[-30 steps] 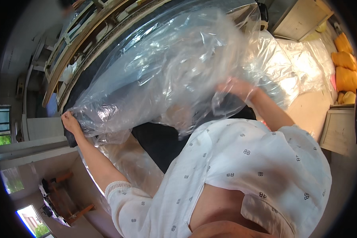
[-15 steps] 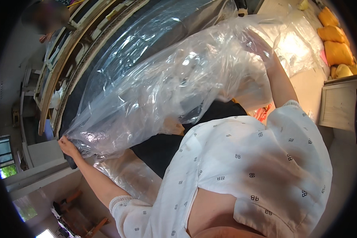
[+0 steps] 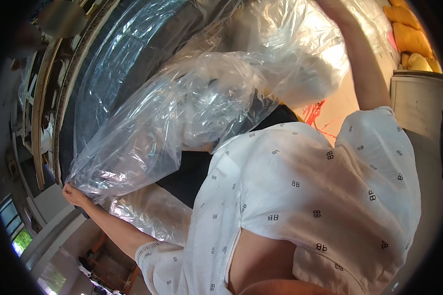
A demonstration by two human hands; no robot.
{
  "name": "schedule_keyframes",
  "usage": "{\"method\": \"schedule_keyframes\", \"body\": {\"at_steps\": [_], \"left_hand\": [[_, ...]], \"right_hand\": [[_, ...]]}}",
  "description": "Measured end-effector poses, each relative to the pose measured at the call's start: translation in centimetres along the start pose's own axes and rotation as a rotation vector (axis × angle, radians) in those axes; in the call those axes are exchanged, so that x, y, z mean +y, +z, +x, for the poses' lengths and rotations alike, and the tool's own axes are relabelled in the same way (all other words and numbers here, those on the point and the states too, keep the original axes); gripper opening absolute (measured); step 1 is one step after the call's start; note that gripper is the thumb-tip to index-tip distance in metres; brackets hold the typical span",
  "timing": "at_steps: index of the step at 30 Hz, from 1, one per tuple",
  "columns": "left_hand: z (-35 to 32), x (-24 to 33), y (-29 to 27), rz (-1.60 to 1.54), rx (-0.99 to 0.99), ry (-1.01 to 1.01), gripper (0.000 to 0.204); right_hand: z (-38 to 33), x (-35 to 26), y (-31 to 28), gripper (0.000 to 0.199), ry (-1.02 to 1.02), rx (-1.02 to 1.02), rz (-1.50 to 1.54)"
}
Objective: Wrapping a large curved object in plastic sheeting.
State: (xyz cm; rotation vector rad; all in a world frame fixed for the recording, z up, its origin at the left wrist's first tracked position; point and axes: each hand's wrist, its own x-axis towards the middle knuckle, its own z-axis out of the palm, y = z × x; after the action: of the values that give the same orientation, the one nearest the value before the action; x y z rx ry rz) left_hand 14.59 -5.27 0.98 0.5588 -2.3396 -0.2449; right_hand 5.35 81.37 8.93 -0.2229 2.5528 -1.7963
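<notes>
A large, crinkled sheet of clear plastic [image 3: 216,78] spreads across the view in front of me, with a raised fold through its middle. At the far left, my left hand [image 3: 74,194] pinches a gathered edge of the sheet, fingers closed. My right arm stretches away to the upper right, over the plastic. Only the back part of my right hand [image 3: 327,5] shows at the upper edge; its fingers are cut off. Beneath the plastic lies a dark surface [image 3: 70,129]. Another piece of clear plastic [image 3: 150,214] hangs below my left forearm.
Wooden rails [image 3: 45,108] and a brown layered edge [image 3: 68,93] run along the left. Orange bundles [image 3: 412,29] are stacked at upper right, above a pale cabinet [image 3: 418,96]. Red strips [image 3: 312,114] lie near my right side. A blurred round shape [image 3: 61,18] is at upper left.
My right hand has moved farther out, toward the upper edge. The plastic has shifted and its middle fold has bunched up. My left hand still grips the edge, slightly lower in view.
</notes>
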Motion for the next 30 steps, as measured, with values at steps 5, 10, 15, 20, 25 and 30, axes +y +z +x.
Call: {"method": "schedule_keyframes", "body": {"at_steps": [5, 10, 15, 20, 25, 30], "left_hand": [[0.0, -0.2, -0.8, 0.047, 0.004, 0.002, 0.031], [0.1, 0.3, 0.2, 0.066, 0.005, -0.021, 0.033], [-0.3, -3.1, -1.7, 0.095, -0.006, -0.045, 0.036], [0.7, -1.7, -0.2, 0.065, -0.006, -0.02, 0.036], [0.4, -2.8, 0.0, 0.029, 0.005, 0.004, 0.034], [0.3, -1.7, -0.4, 0.076, 0.019, -0.009, 0.032]], "right_hand": [[0.3, 15.1, 15.4, 0.034, -0.352, -0.319, -0.322], [-1.5, 17.1, 17.1, 0.029, 0.0, -0.392, -0.556], [-3.5, 1.9, 8.5, 0.02, -0.301, -0.113, -0.06], [-8.3, 1.8, 7.0, 0.057, 0.31, -0.721, -0.275], [-9.5, 11.7, 5.1, 0.066, 0.361, -0.578, -0.642], [-4.8, 11.6, 6.9, 0.042, 0.046, -0.433, -0.451]]}}
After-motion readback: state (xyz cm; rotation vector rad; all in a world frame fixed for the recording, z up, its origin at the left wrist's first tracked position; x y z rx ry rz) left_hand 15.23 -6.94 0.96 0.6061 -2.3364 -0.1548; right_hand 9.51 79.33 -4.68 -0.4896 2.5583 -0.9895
